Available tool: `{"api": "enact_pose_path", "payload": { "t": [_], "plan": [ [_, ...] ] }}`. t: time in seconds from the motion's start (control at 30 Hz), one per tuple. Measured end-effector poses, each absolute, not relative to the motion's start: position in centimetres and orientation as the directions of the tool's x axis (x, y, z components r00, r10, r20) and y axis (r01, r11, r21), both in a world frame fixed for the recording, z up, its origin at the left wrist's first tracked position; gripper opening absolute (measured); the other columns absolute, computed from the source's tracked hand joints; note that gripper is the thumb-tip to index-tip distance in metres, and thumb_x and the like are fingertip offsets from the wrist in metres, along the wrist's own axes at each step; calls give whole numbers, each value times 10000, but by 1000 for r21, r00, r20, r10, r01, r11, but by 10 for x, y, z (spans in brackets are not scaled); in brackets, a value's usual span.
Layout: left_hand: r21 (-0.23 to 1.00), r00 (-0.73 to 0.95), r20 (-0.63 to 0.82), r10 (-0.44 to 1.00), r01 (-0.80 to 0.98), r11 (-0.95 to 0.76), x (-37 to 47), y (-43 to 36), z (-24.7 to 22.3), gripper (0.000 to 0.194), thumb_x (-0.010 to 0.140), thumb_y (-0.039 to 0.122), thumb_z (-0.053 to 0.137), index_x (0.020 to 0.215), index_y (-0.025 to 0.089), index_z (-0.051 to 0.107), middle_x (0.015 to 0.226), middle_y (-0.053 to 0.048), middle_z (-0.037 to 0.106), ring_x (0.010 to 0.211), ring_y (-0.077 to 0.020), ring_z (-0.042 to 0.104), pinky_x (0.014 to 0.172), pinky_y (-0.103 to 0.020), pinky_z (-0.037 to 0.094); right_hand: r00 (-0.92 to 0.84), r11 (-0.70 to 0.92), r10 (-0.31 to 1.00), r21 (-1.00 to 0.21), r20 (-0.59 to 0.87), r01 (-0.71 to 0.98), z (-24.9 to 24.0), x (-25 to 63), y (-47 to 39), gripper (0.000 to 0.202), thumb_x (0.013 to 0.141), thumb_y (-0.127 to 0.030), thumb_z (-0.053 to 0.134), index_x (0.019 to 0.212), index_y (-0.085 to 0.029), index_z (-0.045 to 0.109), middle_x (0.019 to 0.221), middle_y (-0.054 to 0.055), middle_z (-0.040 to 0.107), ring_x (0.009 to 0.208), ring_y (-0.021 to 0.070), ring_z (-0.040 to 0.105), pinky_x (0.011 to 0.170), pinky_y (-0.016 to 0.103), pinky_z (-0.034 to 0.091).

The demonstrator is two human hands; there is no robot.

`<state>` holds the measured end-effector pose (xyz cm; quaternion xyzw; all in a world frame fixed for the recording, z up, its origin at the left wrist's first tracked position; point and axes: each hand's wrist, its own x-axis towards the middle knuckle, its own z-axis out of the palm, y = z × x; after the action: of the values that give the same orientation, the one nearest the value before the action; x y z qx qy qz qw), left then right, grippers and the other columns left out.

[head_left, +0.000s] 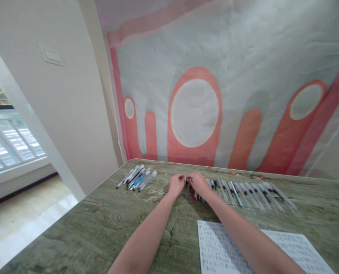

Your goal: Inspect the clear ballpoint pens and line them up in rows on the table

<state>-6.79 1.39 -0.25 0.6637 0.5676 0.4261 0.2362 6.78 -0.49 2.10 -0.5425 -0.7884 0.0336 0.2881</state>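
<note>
Near the far side of the table, my left hand (176,185) and my right hand (199,184) almost meet, fingers closed around a slim, pale pen (185,182) between them. The fingers partly cover it. To the right, several clear-barrelled pens (253,194) lie side by side in a long row; one among them is light blue (236,194). My right hand and forearm hide the near end of that row. Left of my hands is a loose pile of pens (138,178), with a bright blue one (137,182) in it.
The pens lie on a wood-grain table (106,228). A sheet covered in writing (215,243) rests at the front right, partly under my right forearm. Behind the table's back edge stands a wall with a pink-and-grey covering (149,140). A railed window (12,137) is at left.
</note>
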Motion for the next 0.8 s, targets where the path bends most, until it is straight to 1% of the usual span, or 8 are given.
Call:
{"api": "enact_pose_path", "payload": {
  "t": [0.23,0.4,0.47,0.53,0.57,0.63,0.7,0.8],
  "plan": [
    [784,14,280,960,574,-237,-69,15,-5,218,685,138,513,873,101,617,859,-84,649,759,-114,591,732,-223,444,-142,359,883,-448,448,819,27,71,-4,209,794,-259,445,849,-205,639,869,40,637,868,165,515,753,240,336],
    [701,-30,291,956,687,-191,-83,20,6,244,713,149,496,933,115,596,914,-77,633,799,-108,578,757,-220,425,-137,386,865,-465,483,797,28,71,-5,209,795,-253,434,842,-201,631,867,40,633,860,159,519,751,236,338],
    [674,-62,301,951,720,-166,-98,20,13,258,701,139,505,942,116,593,944,-91,617,854,-131,559,806,-251,399,-131,390,860,-471,493,791,28,71,-5,210,796,-248,428,839,-199,628,866,41,631,858,156,520,751,234,338],
    [629,-118,319,940,768,-117,-117,19,19,269,696,138,506,952,123,589,987,-114,589,934,-179,522,855,-315,358,-126,390,860,-477,495,787,28,71,-5,211,797,-243,422,834,-195,624,860,42,630,847,153,524,746,231,340],
    [588,-160,338,928,805,-75,-127,17,21,276,704,141,493,966,132,582,1014,-124,569,975,-206,495,869,-352,336,-126,391,860,-480,495,785,28,71,-6,211,797,-242,420,831,-192,623,856,43,629,840,152,526,742,229,342],
    [418,-262,413,872,905,74,-144,13,23,275,734,162,452,984,161,567,1039,-127,540,1018,-245,453,860,-405,318,-130,397,858,-481,497,781,28,71,-6,213,798,-244,416,828,-190,620,854,46,629,832,150,529,738,227,345],
    [277,-326,466,823,937,214,-155,9,23,266,767,185,397,980,165,557,1038,-133,524,1014,-260,441,831,-417,326,-129,398,858,-484,497,779,29,71,-6,216,799,-248,414,829,-188,619,856,48,629,835,151,530,741,226,347],
    [173,-368,480,796,930,325,-161,7,20,283,803,197,321,961,145,550,1015,-143,518,974,-255,454,794,-392,346,-123,388,865,-492,487,779,29,71,-6,222,802,-248,407,834,-188,619,860,52,630,842,151,533,749,230,347]
  ]
}}
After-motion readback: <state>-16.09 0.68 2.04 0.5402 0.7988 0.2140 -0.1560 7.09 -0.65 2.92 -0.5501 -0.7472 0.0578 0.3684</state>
